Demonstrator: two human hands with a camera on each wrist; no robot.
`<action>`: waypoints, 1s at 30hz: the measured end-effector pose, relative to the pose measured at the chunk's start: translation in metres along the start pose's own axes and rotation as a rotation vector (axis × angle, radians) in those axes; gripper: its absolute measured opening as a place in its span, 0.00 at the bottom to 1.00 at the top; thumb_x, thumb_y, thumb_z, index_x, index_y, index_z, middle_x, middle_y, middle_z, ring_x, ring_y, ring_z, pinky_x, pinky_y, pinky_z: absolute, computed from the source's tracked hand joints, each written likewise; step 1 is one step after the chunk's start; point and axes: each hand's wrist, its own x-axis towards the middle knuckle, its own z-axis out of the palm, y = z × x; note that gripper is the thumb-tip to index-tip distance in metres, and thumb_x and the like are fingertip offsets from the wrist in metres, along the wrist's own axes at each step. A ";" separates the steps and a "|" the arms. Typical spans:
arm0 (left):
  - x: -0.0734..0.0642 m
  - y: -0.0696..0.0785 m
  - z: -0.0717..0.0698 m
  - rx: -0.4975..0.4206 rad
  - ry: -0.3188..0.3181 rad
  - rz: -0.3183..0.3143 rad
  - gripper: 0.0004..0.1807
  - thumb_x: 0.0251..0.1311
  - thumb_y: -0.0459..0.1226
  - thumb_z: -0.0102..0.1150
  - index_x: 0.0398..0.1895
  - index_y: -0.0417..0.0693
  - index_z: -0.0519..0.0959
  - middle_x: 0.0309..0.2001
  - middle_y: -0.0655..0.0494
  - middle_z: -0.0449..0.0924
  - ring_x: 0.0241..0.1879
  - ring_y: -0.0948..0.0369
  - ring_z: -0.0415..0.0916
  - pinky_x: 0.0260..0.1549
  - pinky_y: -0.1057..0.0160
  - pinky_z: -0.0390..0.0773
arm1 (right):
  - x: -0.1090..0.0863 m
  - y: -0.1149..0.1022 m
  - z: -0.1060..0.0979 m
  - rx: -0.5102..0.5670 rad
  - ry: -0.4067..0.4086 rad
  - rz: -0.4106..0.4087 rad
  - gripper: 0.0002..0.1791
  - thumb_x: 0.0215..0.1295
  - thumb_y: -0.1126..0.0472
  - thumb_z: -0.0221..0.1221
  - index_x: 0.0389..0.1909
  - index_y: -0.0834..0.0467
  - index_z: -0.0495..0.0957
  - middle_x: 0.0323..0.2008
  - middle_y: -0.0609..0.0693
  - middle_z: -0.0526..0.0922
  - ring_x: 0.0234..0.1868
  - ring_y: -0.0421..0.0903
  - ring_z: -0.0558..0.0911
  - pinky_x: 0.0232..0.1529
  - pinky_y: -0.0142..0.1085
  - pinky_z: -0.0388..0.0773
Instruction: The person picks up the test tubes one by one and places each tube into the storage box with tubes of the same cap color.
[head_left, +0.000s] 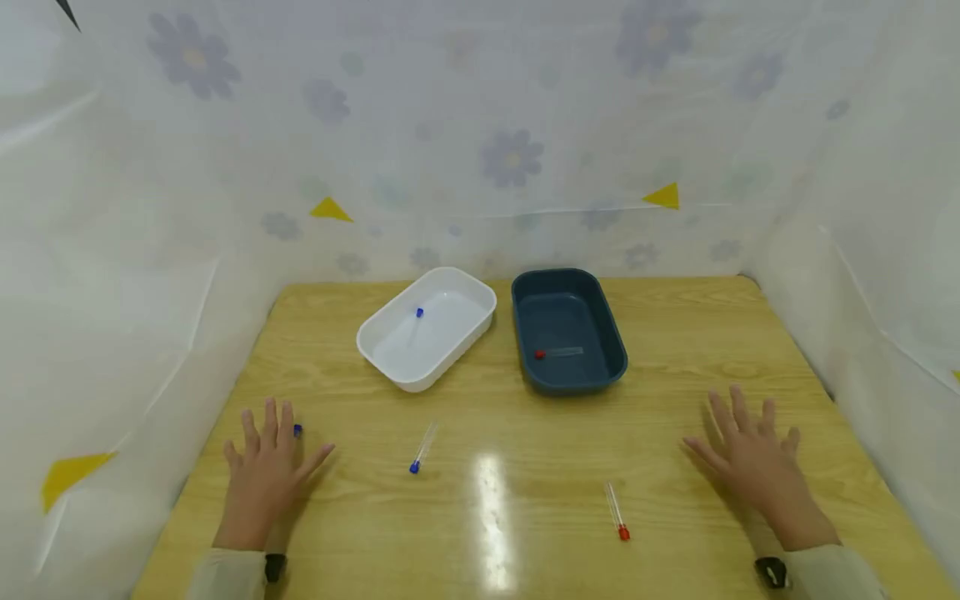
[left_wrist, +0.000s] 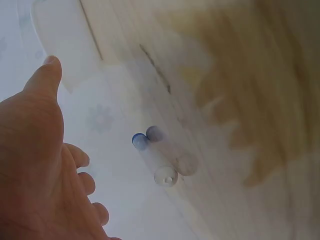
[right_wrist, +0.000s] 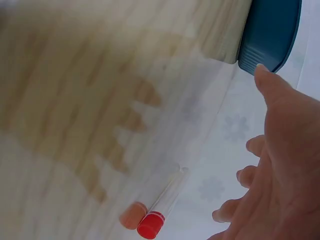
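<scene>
My left hand [head_left: 262,475] is held over the table with its fingers spread, gripping nothing. A clear tube with a blue cap [head_left: 297,430] is mostly hidden behind it; the left wrist view shows a blue-capped tube [left_wrist: 166,175] off the fingertips. Nearer the middle lies another blue-capped tube [head_left: 415,467]. On the right, my right hand [head_left: 757,467] is likewise spread and holds nothing. A red-capped tube [head_left: 623,532] lies to its left on the table. In the right wrist view a red-capped tube [right_wrist: 151,224] shows beyond the fingers.
Toward the back stand a white tray [head_left: 390,377] with a blue-capped tube [head_left: 420,312] inside and a dark blue tray [head_left: 573,388] holding a red-capped tube [head_left: 540,354]. Pale flowered sheeting [head_left: 420,108] encloses the wooden table [head_left: 360,533] at the back and sides.
</scene>
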 end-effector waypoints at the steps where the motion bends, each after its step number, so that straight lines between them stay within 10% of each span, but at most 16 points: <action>1: 0.001 0.001 0.000 0.000 0.008 0.008 0.53 0.57 0.65 0.46 0.72 0.38 0.44 0.71 0.36 0.38 0.67 0.33 0.29 0.49 0.23 0.39 | 0.001 -0.001 0.000 0.001 0.000 -0.001 0.47 0.62 0.34 0.49 0.73 0.55 0.44 0.70 0.65 0.44 0.61 0.80 0.46 0.43 0.79 0.41; 17: 0.009 0.038 0.003 0.041 0.031 0.146 0.53 0.54 0.67 0.48 0.71 0.38 0.50 0.70 0.39 0.48 0.67 0.36 0.41 0.56 0.30 0.45 | 0.007 -0.016 -0.008 0.076 -0.014 -0.112 0.41 0.68 0.44 0.49 0.67 0.72 0.51 0.64 0.77 0.52 0.57 0.80 0.55 0.58 0.66 0.49; 30: 0.026 0.085 -0.022 0.026 0.106 0.313 0.51 0.57 0.65 0.46 0.71 0.37 0.50 0.70 0.40 0.50 0.69 0.42 0.42 0.60 0.37 0.51 | 0.015 -0.026 -0.022 0.207 -0.016 -0.113 0.40 0.69 0.47 0.50 0.68 0.71 0.49 0.66 0.74 0.52 0.66 0.69 0.50 0.62 0.60 0.48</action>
